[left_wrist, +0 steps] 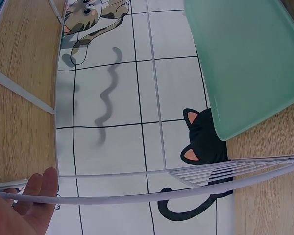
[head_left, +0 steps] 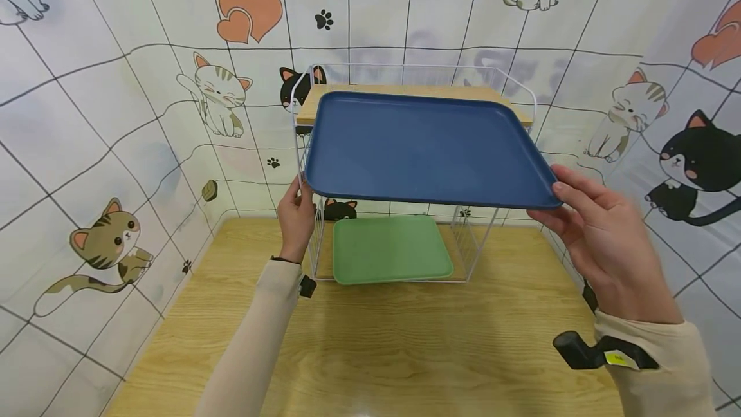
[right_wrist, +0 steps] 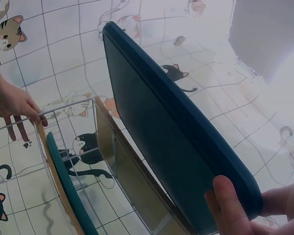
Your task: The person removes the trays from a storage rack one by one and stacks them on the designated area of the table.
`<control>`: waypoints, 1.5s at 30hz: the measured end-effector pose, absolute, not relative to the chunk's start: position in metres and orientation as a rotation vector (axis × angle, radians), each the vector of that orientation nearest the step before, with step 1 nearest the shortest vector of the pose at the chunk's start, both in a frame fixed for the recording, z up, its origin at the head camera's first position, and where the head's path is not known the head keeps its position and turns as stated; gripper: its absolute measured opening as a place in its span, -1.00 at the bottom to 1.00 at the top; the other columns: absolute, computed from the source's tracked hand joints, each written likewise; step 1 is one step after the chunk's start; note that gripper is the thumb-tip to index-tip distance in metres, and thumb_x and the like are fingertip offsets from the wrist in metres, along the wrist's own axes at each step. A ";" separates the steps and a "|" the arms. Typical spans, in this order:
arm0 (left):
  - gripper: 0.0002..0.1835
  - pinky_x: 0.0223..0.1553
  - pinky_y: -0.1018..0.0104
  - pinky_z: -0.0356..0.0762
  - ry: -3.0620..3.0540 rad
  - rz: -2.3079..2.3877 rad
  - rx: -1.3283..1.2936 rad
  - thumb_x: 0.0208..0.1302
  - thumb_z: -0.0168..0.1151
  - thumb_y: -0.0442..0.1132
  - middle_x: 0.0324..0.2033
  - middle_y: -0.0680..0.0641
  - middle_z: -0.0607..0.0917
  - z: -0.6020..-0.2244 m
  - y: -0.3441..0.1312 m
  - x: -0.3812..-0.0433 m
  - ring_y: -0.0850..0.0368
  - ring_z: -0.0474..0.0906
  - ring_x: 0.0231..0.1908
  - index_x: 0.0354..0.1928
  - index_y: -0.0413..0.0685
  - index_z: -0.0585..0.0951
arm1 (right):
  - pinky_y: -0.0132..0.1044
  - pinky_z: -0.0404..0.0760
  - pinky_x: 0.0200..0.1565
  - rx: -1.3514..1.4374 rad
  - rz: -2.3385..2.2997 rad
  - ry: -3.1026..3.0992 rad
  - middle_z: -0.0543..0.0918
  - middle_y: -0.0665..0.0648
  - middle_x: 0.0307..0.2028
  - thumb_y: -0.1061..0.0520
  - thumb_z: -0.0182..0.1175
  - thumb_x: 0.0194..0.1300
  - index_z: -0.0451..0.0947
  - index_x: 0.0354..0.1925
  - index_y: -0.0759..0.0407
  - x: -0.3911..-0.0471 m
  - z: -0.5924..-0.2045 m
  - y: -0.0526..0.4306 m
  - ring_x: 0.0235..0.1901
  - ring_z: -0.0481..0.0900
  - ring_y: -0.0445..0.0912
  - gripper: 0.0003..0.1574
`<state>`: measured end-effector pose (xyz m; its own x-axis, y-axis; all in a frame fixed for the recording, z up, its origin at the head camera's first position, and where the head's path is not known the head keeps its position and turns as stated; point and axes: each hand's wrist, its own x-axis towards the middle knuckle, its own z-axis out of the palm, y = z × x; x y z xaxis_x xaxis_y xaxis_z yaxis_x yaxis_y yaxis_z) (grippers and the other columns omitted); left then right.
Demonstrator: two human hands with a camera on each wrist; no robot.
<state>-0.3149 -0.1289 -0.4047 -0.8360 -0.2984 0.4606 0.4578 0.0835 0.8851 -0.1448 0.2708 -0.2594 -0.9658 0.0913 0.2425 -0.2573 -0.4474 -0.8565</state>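
A dark blue tray (head_left: 428,147) is tilted above the front of a white wire rack (head_left: 529,98) with wooden shelves. My right hand (head_left: 608,237) pinches its near right corner, thumb on one side and fingers on the other. On the left side of the rack, my left hand (head_left: 296,221) grips the front post, with its fingertips (left_wrist: 50,183) beside a wooden shelf. A light green tray (head_left: 390,250) lies on the lowest shelf. The right wrist view also shows a teal tray (right_wrist: 68,181) on the middle shelf, which the blue tray hides from the head view.
The rack stands on a wood-grain table (head_left: 359,346) near the back wall (head_left: 376,11). Cat-patterned wall covering surrounds the table at the back and both sides. The top wooden shelf (head_left: 405,90) shows behind the blue tray, with a wire rail round it.
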 end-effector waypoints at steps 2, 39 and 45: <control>-0.55 -0.69 0.48 0.17 -1.813 -1.815 -0.177 0.62 0.02 -0.10 -0.23 -0.38 0.73 -0.407 -0.129 -0.316 0.34 0.20 -0.77 0.45 0.01 0.47 | -0.22 0.78 -0.16 0.252 2.505 -1.498 0.47 0.13 0.19 0.35 0.15 0.47 0.63 0.21 0.26 -0.141 -0.266 0.271 -0.16 0.79 0.01 -0.61; -0.57 -0.65 0.47 0.21 -1.850 -1.827 -0.218 0.63 -0.08 -0.27 -0.27 -0.03 0.65 -0.380 -0.124 -0.289 0.36 0.14 -0.76 0.42 -0.21 0.47 | -0.16 0.78 -0.16 0.113 2.557 -1.479 0.74 0.06 0.07 0.46 -0.06 0.54 0.64 0.25 0.13 -0.082 -0.372 0.283 -0.13 0.80 -0.02 -0.47; -0.56 -0.66 0.46 0.21 -1.857 -1.772 -0.217 0.65 -0.06 -0.10 -0.14 -0.15 0.69 -0.404 -0.131 -0.312 0.33 0.21 -0.73 0.42 -0.01 0.51 | -0.19 0.77 -0.11 0.019 2.551 -1.562 0.73 0.00 0.05 0.39 -0.01 0.56 0.64 0.23 0.01 -0.075 -0.391 0.281 -0.10 0.78 -0.07 -0.49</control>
<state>-0.3122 -0.1308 -0.4045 -0.8311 -0.2568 0.4933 0.4808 0.1138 0.8694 -0.0751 0.2815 -0.3911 -0.9887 0.1210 0.0891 -0.1344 -0.4468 -0.8845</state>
